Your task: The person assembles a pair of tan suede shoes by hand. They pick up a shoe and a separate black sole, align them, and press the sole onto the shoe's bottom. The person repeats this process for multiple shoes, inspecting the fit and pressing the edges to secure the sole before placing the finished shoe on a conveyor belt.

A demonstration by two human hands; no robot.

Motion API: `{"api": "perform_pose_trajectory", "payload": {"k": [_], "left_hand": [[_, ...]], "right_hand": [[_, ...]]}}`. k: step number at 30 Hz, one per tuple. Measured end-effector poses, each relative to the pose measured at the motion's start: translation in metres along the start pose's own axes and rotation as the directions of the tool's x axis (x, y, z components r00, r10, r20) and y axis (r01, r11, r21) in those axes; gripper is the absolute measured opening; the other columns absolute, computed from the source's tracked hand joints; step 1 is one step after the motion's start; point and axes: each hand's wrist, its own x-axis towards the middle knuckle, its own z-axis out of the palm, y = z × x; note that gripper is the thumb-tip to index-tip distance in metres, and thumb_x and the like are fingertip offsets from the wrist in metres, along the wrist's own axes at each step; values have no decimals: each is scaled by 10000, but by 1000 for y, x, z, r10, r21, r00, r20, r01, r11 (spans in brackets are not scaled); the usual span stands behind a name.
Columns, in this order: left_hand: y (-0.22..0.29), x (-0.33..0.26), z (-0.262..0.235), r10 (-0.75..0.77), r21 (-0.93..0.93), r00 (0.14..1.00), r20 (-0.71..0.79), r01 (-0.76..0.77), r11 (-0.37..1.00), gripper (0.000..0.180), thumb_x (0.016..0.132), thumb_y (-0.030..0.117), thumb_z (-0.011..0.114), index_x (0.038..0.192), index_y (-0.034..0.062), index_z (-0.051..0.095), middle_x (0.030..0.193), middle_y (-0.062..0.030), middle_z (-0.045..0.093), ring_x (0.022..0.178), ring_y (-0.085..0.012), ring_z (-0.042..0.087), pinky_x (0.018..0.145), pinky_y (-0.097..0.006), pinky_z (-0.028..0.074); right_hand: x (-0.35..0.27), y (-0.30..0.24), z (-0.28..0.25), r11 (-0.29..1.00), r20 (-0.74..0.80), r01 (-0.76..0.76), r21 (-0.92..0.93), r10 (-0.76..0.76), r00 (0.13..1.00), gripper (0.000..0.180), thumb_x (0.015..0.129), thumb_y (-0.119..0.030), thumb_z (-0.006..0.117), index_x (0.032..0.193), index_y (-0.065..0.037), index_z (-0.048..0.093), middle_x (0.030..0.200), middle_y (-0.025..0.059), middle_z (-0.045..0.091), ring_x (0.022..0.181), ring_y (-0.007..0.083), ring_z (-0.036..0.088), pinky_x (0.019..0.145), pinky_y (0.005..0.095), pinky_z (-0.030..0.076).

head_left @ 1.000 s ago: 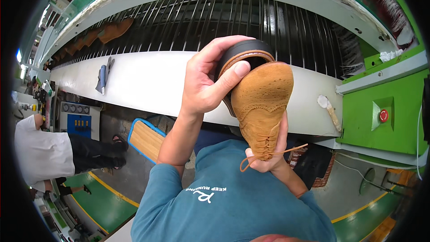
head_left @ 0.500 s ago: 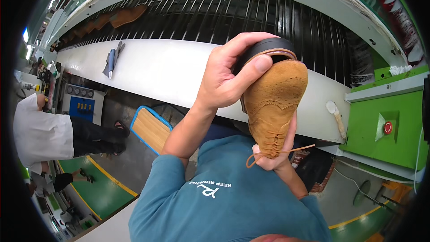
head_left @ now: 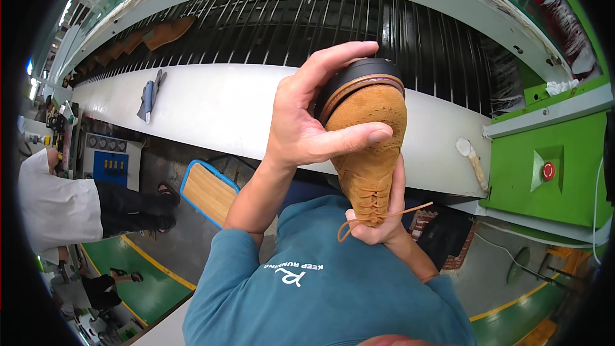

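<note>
A tan suede lace-up shoe (head_left: 373,131) is raised, toe end up, above my chest. Its black sole (head_left: 359,75) lies along the toe, with a narrow dark line between it and the suede. My left hand (head_left: 311,112) wraps the toe end from the left, fingers behind the sole and thumb across the suede. Lower down, my right hand (head_left: 375,230) grips the shoe around its laced, heel end; part of that hand is hidden behind it. A loose brown lace (head_left: 410,209) sticks out beside the right fingers.
Ahead runs a white ledge (head_left: 211,93) before a roller conveyor (head_left: 282,25) carrying several brown shoes (head_left: 168,33). On the ledge lie a blue-handled tool (head_left: 148,99) and a brush (head_left: 473,163). A green panel with a red button (head_left: 548,170) stands right; a person (head_left: 61,198) stands left.
The shoe and both hands have shifted slightly left. The gap between sole and suede at the toe has narrowed, and my left thumb has moved from the sole's edge onto the suede.
</note>
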Motion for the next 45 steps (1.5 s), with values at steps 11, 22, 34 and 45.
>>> {"api": "perform_pose_trajectory", "payload": {"k": [11,22,34,45], "left_hand": [[-1,0,-6,32,42,999,30,-34,999,834,801,150,1042,1526,-14,664,1242,-132,800,1118,-197,801,995,-330,650],[6,-2,-7,-27,77,999,36,24,997,899,799,175,1020,1541,-105,598,1299,-219,788,1182,-242,784,1056,-357,619],[5,-1,-8,-8,106,999,40,4,994,882,797,178,1018,1529,-103,615,1286,-209,794,1170,-232,784,1045,-350,617],[6,-2,-7,-24,110,999,34,20,994,875,796,183,1017,1523,-103,623,1279,-208,794,1162,-233,786,1043,-347,617]], "right_hand": [[-3,-1,1,990,-50,-44,-137,37,998,1318,743,-103,829,1799,81,62,1737,266,365,1616,378,449,1305,481,396],[0,-5,3,985,-65,-78,-155,69,995,1310,730,-144,845,1787,101,111,1693,264,392,1588,384,460,1295,489,398],[-4,-2,0,977,-79,-89,-193,75,994,1318,748,-195,865,1782,112,108,1684,286,395,1587,413,452,1306,512,382],[-5,1,0,980,-85,-94,-173,80,993,1341,751,-232,884,1789,102,103,1689,285,388,1595,412,441,1311,517,373]]}}
